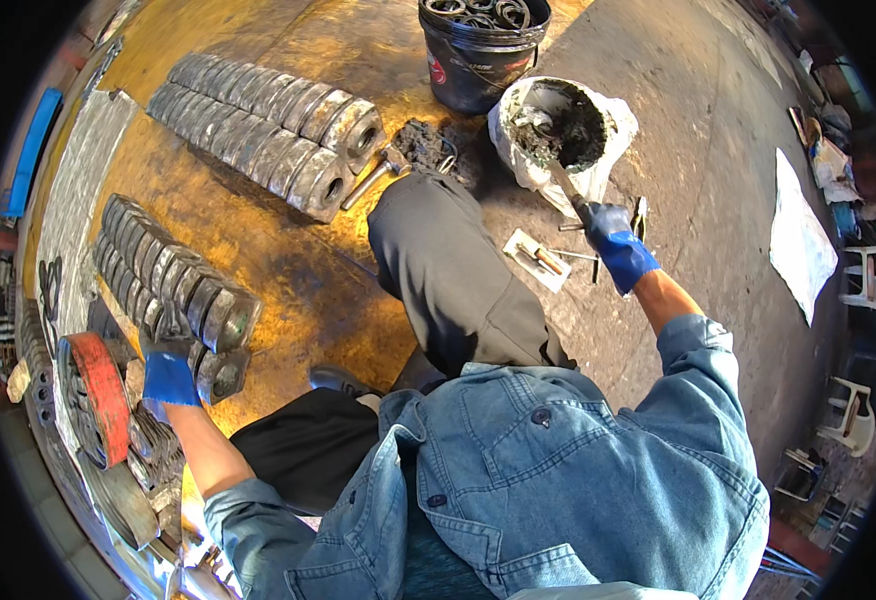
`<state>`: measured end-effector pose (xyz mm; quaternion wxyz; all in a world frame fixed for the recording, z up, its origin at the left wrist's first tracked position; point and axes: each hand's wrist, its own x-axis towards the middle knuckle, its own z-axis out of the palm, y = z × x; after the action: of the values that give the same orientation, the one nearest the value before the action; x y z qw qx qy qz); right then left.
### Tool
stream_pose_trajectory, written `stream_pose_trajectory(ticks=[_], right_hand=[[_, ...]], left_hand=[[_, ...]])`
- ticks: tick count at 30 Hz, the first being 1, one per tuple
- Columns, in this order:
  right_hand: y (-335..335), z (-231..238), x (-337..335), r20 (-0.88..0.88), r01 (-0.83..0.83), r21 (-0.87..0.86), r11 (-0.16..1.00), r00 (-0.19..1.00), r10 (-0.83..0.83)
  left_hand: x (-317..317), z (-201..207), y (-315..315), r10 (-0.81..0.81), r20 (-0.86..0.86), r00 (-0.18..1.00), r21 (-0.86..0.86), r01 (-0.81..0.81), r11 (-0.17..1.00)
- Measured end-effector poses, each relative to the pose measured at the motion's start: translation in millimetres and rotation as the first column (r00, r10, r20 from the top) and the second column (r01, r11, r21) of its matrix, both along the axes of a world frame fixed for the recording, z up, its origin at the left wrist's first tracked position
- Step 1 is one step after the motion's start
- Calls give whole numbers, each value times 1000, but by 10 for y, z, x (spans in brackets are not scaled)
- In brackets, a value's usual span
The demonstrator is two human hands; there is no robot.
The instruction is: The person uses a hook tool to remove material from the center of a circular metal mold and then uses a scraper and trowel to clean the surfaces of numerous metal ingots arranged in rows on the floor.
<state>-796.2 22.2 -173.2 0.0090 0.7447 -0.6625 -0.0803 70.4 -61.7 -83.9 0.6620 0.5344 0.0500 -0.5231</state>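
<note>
In the head view, the right hand, in a blue-cuffed glove with dark, stained fingers (618, 247), is closed around the handle of a dark, long-handled tool with a narrow flat blade (567, 187). The blade reaches over the near rim and into a round bucket draped in white plastic (602, 178), whose inside is coated with dark, thick paste (586, 138). The left hand, in a matching blue-cuffed glove (170, 378), has its fingers at the near end of a double row of dark, thick metal rings (173, 265); whether they grip one, and how far they are open, I cannot tell. Beyond lies a longer double row of grey, holed metal blocks (258, 130), with a metal hammer (370, 182) by its near end. A black bucket of metal rings (478, 65) stands just behind the plastic-draped one. Nearer the person, a small white tray (536, 260) lies on the floor.
</note>
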Motion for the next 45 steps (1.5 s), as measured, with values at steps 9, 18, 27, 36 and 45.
stream_pose_trajectory(ticks=[9,18,27,36,45], right_hand=[[376,35,-462,493,291,-132,948,849,-192],[-237,-430,-844,373,332,727,601,-926,60],[361,-658,-1130,374,271,870,412,-907,-195],[1695,-1133,-1150,404,258,802,539,-898,-172],[1037,-1741,80,218,71,928,367,-900,-378]], left_hand=[[46,-92,58,-15,21,1000,40,14,999],[-59,-132,-30,-27,5,1000,52,27,998],[169,-79,318,-3,39,999,84,-1,996],[72,-89,257,-26,16,1000,68,25,997],[123,-31,393,23,107,994,92,-33,995]])
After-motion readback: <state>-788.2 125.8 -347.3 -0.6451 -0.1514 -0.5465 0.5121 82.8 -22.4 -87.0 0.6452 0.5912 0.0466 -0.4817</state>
